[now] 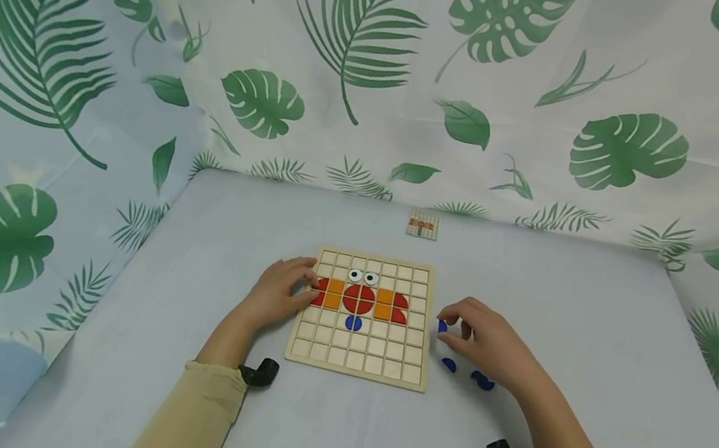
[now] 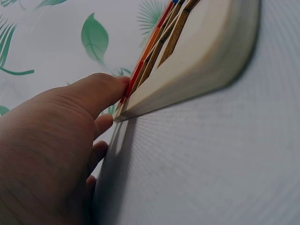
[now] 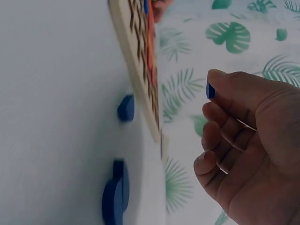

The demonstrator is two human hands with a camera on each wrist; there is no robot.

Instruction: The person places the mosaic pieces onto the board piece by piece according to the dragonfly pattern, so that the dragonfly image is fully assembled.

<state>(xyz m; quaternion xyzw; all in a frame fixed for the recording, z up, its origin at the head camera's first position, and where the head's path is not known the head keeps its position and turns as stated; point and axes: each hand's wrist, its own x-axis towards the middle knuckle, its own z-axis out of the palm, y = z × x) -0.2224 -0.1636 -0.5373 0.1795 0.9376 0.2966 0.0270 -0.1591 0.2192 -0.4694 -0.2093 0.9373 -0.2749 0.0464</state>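
Observation:
A square wooden grid board (image 1: pixel 356 350) lies on the white table, with red, orange, blue and white eye pieces set in its cells. My left hand (image 1: pixel 280 290) grips the board's left edge. Its thumb (image 2: pixel 105 91) rests over a red piece (image 2: pixel 136 77) at that edge, and the other fingers reach down beside the rim. Just off the board's right side, my right hand (image 1: pixel 490 341) pinches a small blue piece (image 3: pixel 210 90) between thumb and index finger, raised above the table. Two red quarter-rounds make up the right end of the row (image 1: pixel 399 308).
Right of the board lie loose blue pieces: one half-round (image 1: pixel 448 365) near the edge and an overlapping pair (image 1: pixel 482 380) farther out. A small pattern card (image 1: pixel 422 226) is behind the board. Leaf-printed cloth (image 1: pixel 380 101) hangs around the table.

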